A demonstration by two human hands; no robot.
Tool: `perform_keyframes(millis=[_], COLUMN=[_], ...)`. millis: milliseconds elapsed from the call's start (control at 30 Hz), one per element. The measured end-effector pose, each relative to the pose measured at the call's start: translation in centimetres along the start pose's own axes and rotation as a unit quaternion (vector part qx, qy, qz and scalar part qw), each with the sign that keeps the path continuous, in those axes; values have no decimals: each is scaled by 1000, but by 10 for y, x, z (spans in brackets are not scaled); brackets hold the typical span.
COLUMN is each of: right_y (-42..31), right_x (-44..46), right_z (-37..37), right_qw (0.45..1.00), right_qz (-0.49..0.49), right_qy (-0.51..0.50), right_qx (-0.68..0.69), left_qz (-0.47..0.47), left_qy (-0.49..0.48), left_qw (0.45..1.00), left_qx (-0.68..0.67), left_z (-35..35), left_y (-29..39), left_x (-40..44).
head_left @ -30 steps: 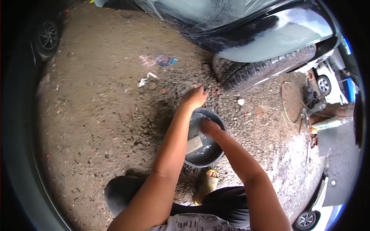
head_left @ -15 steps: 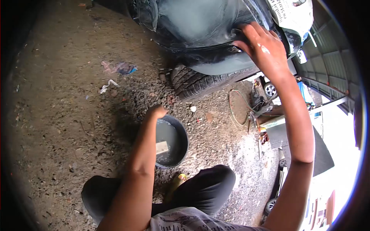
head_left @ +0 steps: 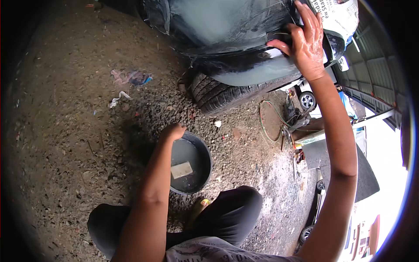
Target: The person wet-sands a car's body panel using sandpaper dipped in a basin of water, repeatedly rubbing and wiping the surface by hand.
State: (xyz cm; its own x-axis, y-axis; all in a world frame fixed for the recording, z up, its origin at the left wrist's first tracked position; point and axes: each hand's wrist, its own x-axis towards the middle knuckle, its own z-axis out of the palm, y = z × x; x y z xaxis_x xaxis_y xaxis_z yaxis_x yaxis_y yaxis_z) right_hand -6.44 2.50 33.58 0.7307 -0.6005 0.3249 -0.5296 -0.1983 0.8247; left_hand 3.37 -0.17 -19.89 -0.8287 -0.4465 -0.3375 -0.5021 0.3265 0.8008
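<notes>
My left hand (head_left: 174, 131) is closed beside the far rim of a round dark basin (head_left: 208, 165) on the ground. Whether it grips the rim or something small is hidden. Cloudy grey water (head_left: 183, 150) fills part of the basin, and a pale rectangular block (head_left: 181, 170) sits in it. My right hand (head_left: 307, 43), wet and shiny, rests with fingers spread against a dark car body panel (head_left: 248, 39) with greyish smeared patches. A dark flat patch with a thin pale edge shows near its thumb; I cannot tell whether it is loose or part of the car.
Below the panel is a tyre (head_left: 231, 94). Crumpled cloth or plastic (head_left: 131, 77) and a white scrap (head_left: 118, 99) lie on the gravelly ground. A looped hose (head_left: 262, 120) lies right of the tyre. Printed paper (head_left: 338, 19) covers part of the car. My knees flank the basin.
My right hand has shifted up and right along the panel, its fingers stretching out more. My left hand stays near the basin rim. The view has shifted slightly.
</notes>
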Motion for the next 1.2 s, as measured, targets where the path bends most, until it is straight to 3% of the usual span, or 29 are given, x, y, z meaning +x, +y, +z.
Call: perform_keyframes(millis=[100, 167, 233, 300, 333, 433, 633, 767, 800, 833, 933, 967, 1033, 1067, 1100, 1200], right_y=[-45, -83, -90, -65, -45, -33, -107, -67, -58, -58, -89, -103, -127, -136, -123, -85], right_x=[17, 28, 36, 32, 22, 11, 51, 25, 21, 18, 30, 29, 43, 61, 52, 35], right_z=[7, 28, 23, 11, 11, 12, 35, 8, 0, 2, 24, 43, 53, 34, 38, 11], right_qw=[982, 980, 957, 975, 988, 992, 939, 974, 956, 973, 961, 975, 956, 902, 954, 962], right_qz=[-56, -43, -80, -32, -46, -12, -87, 33, 34, 52, 26, -4, -8, -35, 0, 35], right_qy=[-179, -196, -270, -218, -144, -123, -327, -220, -262, -209, -270, -224, -282, -377, -291, -260], right_qx=[-35, 4, -73, -26, -31, -6, -58, -29, -126, -87, -54, -13, -84, -208, -69, -75], left_qz=[-6, -10, -11, -15, -19, -27, -29, -21, -19, -27, -44, -45, -45, -43, -40, -49], left_qy=[-2, -26, -26, -21, -22, -8, -35, -34, -34, -30, -22, -20, -28, -36, -42, -52], left_qw=[1000, 1000, 999, 999, 999, 999, 998, 999, 999, 999, 999, 999, 999, 998, 998, 997], left_qx=[2, 3, 22, 28, 27, 21, 35, 24, 23, 20, 14, 8, 5, 5, 4, 6], left_z=[2, 3, 0, 3, 6, 3, 15, 16, 15, 13, 7, 6, 5, 2, 0, 5], left_y=[1, -2, 1, -1, -1, 3, -12, -14, -13, -11, -1, -1, -4, -2, -1, -4], left_x=[1, 5, 4, 5, 1, -1, 22, 24, 21, 19, 9, 9, 7, 6, 10, 13])
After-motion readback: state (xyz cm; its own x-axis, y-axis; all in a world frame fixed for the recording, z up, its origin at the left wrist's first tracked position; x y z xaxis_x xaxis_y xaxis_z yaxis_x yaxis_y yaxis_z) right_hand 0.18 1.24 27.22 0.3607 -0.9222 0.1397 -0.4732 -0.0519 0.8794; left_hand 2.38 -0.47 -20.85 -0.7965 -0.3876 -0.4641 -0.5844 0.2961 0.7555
